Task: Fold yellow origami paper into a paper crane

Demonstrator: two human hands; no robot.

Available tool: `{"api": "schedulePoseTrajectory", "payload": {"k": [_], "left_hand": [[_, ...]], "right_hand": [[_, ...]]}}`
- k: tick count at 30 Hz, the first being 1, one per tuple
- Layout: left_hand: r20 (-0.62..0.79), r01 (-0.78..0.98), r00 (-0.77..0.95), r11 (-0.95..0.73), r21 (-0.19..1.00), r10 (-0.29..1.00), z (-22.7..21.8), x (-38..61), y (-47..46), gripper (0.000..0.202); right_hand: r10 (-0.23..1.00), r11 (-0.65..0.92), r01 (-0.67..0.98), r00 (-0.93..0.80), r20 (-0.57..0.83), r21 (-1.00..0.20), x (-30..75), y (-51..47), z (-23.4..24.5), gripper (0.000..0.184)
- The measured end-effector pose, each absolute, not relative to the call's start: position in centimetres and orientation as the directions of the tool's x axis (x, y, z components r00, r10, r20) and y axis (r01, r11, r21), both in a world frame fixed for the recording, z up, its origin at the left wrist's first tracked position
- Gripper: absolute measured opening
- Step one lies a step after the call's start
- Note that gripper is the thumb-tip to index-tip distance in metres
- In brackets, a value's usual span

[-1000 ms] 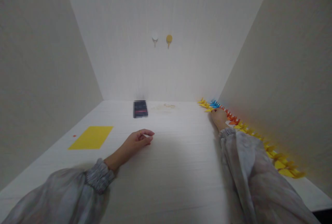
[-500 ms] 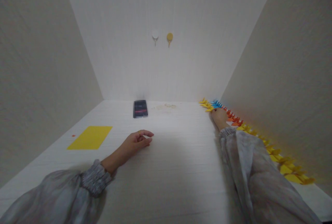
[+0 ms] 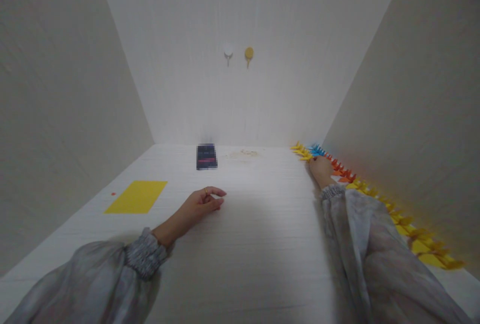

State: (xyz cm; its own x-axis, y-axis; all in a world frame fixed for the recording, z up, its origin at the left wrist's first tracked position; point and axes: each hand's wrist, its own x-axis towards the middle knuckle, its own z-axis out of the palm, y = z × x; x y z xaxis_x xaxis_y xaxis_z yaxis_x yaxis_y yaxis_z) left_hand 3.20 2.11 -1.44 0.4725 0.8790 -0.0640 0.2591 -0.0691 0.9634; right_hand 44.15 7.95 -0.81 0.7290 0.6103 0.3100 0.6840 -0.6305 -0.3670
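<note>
your right hand [image 3: 321,171] reaches far, fingertips pinching a folded paper crane [image 3: 308,156]; your left hand [image 3: 202,202] rests loosely curled, empty, on the white counter [image 3: 255,224].

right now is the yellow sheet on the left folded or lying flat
Lying flat. The yellow sheet shows as one even shape on the table, with no crease or raised edge visible. The left hand rests apart from it.

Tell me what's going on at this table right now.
A person in grey sleeves sits at a white table. The right hand reaches to the far end of a row of folded paper cranes lined up along the right wall, touching the ones near the blue crane. The left hand rests loosely curled on the tabletop, holding nothing. A yellow paper sheet lies to the left, a dark box further back.
</note>
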Motion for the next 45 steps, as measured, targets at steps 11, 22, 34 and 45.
{"api": "schedulePoseTrajectory", "payload": {"k": [11,22,34,45], "left_hand": [[-0.017,0.216,0.451,-0.091,0.972,0.892,-1.2,2.8,1.9,0.036],[0.27,0.317,0.315,-0.369,0.874,0.91,-0.5,1.6,0.6,0.03],[0.309,0.965,-0.162,0.084,0.25,0.937,0.4,-4.9,1.3,0.051],[0.172,0.997,0.01,-0.022,0.07,0.985,-0.3,-7.4,2.3,0.031]], "right_hand": [[0.59,-0.556,0.728,0.686,0.426,-0.401,42.0,6.0,0.3,0.035],[0.803,-0.011,0.94,0.212,0.557,-0.342,21.6,2.7,1.3,0.033],[0.855,0.346,0.832,-0.088,0.511,-0.435,15.3,-0.8,0.0,0.028],[0.887,0.341,0.769,-0.073,0.456,-0.54,15.8,0.7,-1.6,0.029]]}}
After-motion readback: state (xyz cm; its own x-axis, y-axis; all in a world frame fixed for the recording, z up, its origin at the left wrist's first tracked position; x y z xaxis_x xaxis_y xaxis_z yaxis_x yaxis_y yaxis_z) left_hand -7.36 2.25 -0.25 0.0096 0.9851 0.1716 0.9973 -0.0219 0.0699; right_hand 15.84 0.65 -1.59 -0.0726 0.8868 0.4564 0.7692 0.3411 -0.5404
